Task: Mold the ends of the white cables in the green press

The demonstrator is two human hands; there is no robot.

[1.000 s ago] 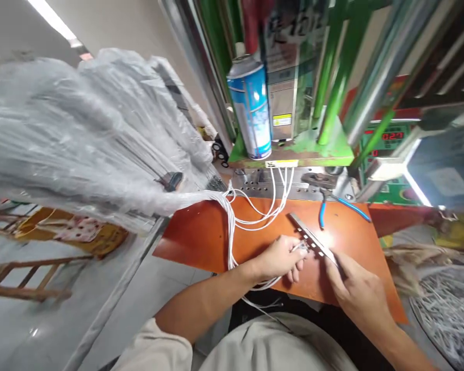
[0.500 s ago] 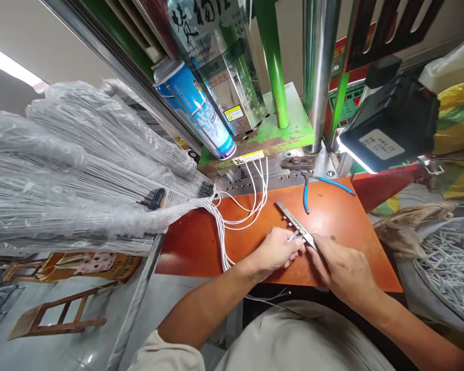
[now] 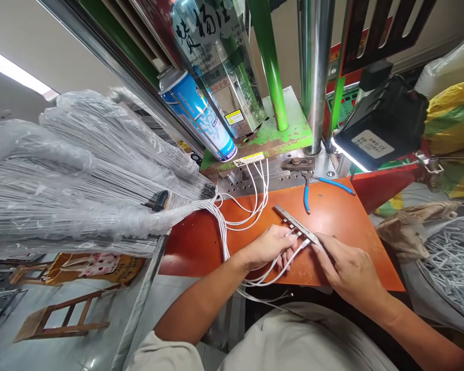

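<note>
My left hand [image 3: 272,246] is closed in a pinch on thin white cables [image 3: 268,270] and holds their ends against a long metal bar fixture [image 3: 296,227] lying on the orange work board [image 3: 332,216]. My right hand [image 3: 346,270] rests closed on the near end of that bar and holds it down. The cables loop back under my left hand toward my lap. More white cables [image 3: 222,226] run from a large plastic-wrapped bundle [image 3: 73,190] at the left across the board.
A green press machine [image 3: 278,123] with a steel column stands behind the board, a blue spray can [image 3: 199,116] leaning on it. Blue-handled pliers [image 3: 307,193] lie at the board's back. A black lamp [image 3: 382,126] shines at right. A bin of white cable pieces [image 3: 452,263] sits far right.
The view swung left to right and settled. My left hand has brought more white cable ends to the bar, with loops now trailing below it. My right hand stays on the bar.
</note>
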